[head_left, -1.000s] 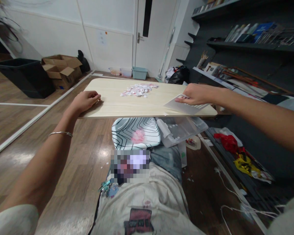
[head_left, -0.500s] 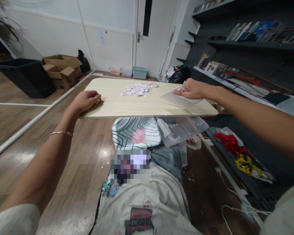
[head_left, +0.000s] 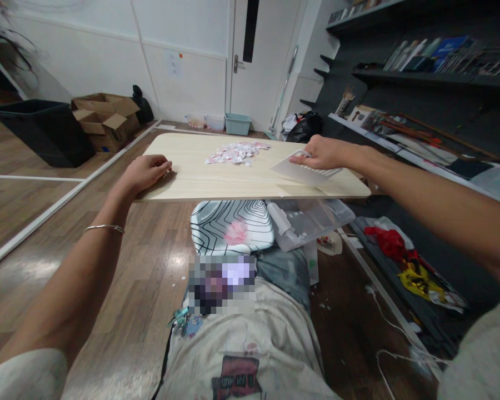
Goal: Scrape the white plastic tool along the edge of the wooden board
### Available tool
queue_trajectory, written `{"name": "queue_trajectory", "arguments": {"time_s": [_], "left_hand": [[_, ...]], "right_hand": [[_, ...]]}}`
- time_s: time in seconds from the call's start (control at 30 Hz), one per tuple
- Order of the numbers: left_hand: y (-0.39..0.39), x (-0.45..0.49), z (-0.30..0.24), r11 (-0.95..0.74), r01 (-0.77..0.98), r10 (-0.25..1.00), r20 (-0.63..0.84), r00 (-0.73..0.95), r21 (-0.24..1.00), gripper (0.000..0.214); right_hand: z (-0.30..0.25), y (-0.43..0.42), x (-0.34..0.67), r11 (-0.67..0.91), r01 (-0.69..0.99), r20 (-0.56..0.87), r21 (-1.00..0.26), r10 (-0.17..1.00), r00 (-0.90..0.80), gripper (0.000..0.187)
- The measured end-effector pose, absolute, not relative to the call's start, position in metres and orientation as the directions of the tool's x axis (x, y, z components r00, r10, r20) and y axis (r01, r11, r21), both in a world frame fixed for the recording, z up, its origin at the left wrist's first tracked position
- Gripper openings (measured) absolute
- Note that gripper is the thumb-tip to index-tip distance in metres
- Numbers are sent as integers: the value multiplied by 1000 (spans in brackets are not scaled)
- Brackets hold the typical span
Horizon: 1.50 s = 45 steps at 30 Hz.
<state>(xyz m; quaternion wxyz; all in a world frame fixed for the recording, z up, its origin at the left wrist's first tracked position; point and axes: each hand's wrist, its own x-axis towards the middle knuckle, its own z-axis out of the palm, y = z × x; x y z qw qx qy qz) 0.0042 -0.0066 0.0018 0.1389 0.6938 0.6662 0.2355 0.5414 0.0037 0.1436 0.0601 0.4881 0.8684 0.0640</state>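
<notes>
Leftward across the board (head_left: 216,178) goes the white tray (head_left: 306,171), which sat at the board's right edge a second ago and now lies further in, nearer the scraps (head_left: 237,152). The board itself has not shifted.

Going by how things lie, the work looks barely begun: the pile of pink and white scraps rests whole near the board's far middle, apart from the tray, and none of it shows on the tray.

The right hand (head_left: 323,154) is clamped on the tray's far edge, fingers closed over the top, with the tray tilted slightly off the board. The left hand (head_left: 144,171) rests at the board's near left corner with its fingers curled in; whether they hook under the edge or only press on top is hard to tell from this angle. That hand has stayed put across the frames.
</notes>
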Motion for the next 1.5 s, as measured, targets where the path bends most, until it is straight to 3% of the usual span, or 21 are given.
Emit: {"name": "queue_trajectory", "arguments": {"time_s": [0.23,0.53,0.9,1.03,1.23,1.37,1.5], "left_hand": [[0,0,-3,-91,862,985,174,4,499,45],[0,-1,-5,-104,852,983,182,10,513,50],[0,0,-2,-73,852,987,159,-12,519,46],[-4,2,0,-83,854,988,156,3,514,45],[-5,4,1,-75,849,988,152,-7,523,45],[-5,5,1,-72,852,988,155,-10,519,44],[-6,6,3,-64,857,988,152,-17,511,43]], "right_hand": [[141,-9,526,598,752,-157,278,800,-579,81],[138,-48,533,716,556,-378,422,696,-610,70],[145,-37,545,615,645,-280,453,785,-552,80],[144,-25,542,629,674,-259,388,776,-575,76],[145,-12,550,703,695,-229,148,708,-668,72],[137,-11,555,640,768,-138,21,763,-631,74],[130,-12,557,528,849,-58,-17,847,-528,74]]}}
